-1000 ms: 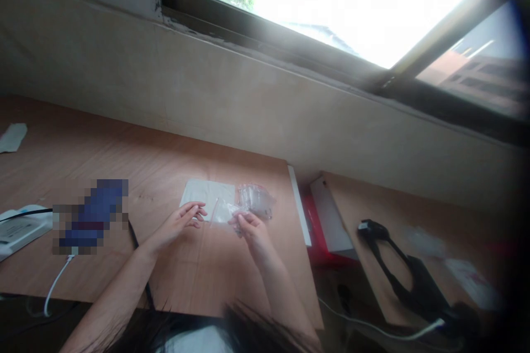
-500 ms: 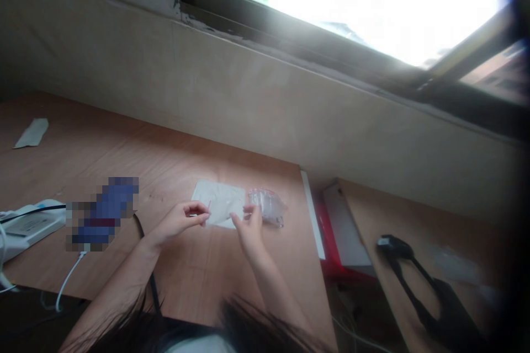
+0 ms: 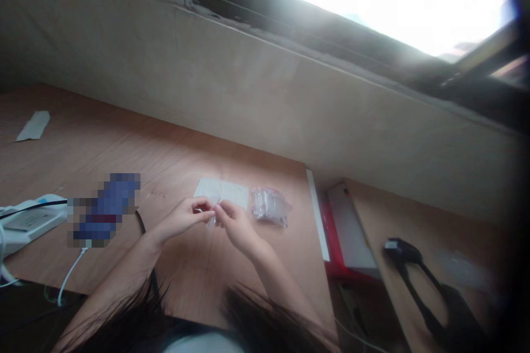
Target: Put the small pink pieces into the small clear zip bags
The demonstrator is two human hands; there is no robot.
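Between hands, clear plastic piece (image 3: 211, 220) being pinched: left hand (image 3: 182, 222) and right hand (image 3: 236, 227) gripping it at fingertips, working just before white paper sheet (image 3: 223, 192); just right of hands, clear plastic bag (image 3: 270, 207) lying on counter (image 3: 186, 154).

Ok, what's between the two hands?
In the head view, a small clear plastic piece, held at the fingertips of the left hand and right hand, in front of the white sheet.
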